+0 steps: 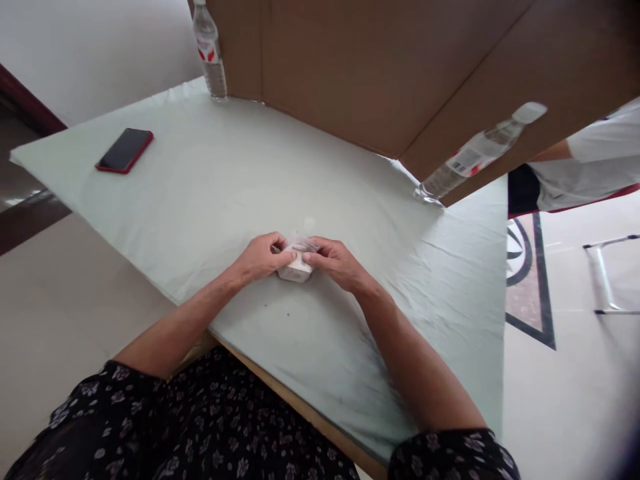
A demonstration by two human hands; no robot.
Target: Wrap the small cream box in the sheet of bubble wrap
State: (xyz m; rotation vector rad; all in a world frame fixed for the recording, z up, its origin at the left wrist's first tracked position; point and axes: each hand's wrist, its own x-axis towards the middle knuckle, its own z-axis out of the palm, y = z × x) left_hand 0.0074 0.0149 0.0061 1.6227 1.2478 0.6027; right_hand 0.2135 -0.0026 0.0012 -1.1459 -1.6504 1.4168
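A small white box-like packet with clear, crinkled film at its top rests at the middle of the cloth-covered table. From its left side my left hand grips it, thumb pressed on the top. My right hand closes on the right side, its thumb beside the left one. Both sets of fingertips are at the film, partly hidden behind the packet. What is inside the packet cannot be seen.
A phone in a red case lies at the left. Two water bottles, one at the back and one at the right, stand against a tall brown cardboard panel. Beyond it, at the right, sits a person in a white sleeve.
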